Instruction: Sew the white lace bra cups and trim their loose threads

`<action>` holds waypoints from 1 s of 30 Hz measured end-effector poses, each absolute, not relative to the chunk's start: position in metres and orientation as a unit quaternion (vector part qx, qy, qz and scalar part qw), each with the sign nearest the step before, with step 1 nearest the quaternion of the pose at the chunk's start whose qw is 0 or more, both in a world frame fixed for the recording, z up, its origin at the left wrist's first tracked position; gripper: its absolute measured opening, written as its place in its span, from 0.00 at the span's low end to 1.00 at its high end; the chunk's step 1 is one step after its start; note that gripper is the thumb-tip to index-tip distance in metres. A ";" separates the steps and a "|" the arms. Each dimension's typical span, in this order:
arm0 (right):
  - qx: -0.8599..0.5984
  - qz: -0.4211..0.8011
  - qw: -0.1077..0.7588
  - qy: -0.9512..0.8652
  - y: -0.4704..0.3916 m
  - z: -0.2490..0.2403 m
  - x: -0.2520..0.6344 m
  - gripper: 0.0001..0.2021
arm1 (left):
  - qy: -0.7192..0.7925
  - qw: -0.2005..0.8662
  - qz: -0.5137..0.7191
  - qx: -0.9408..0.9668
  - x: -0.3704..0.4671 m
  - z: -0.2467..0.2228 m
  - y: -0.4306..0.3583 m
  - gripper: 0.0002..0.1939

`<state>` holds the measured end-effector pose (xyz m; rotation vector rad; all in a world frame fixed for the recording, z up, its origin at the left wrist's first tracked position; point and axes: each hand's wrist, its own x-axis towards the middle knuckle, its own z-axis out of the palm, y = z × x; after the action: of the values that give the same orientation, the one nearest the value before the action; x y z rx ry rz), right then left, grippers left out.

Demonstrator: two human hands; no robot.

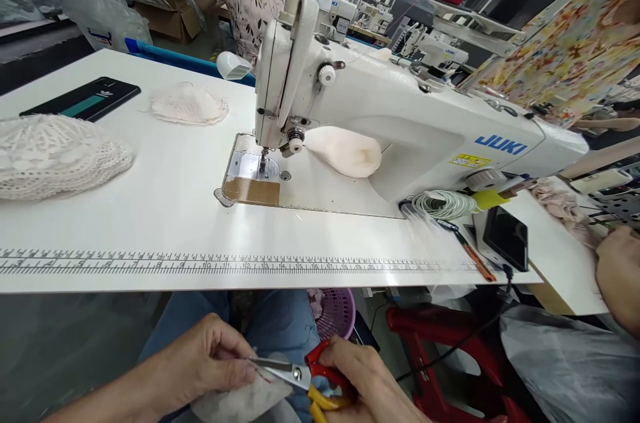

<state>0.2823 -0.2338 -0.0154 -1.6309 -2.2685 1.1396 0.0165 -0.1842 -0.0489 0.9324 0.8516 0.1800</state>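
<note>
Over my lap, my left hand (220,359) pinches the edge of a pale fabric piece (245,399) that hangs below the fingers. My right hand (367,383) is closed round the red and yellow handles of a pair of scissors (300,376). The blades point left and lie against the fabric edge right at my left fingertips. A dark reddish thread shows beside the blades. Above my hands stands a white sewing machine (420,136) with its needle over a metal plate. A cream padded piece (345,151) rests under the machine's arm.
On the white table (175,223) are a white lace piece (60,156), a smaller pale piece (189,104), a black phone (83,99), a coiled cord (445,204) and a small device (505,236). Below are a purple basket (340,313) and a red stool (425,356). Other people sit nearby.
</note>
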 end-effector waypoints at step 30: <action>-0.444 0.151 0.142 -0.872 -0.174 0.042 0.230 0.11 | 0.394 0.773 0.182 0.463 -0.028 -0.058 -0.185 0.28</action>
<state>0.2295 -0.1738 0.0419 -1.2796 -2.5157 0.4349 -0.0284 -0.1855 -0.0576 1.0031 0.8528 0.3949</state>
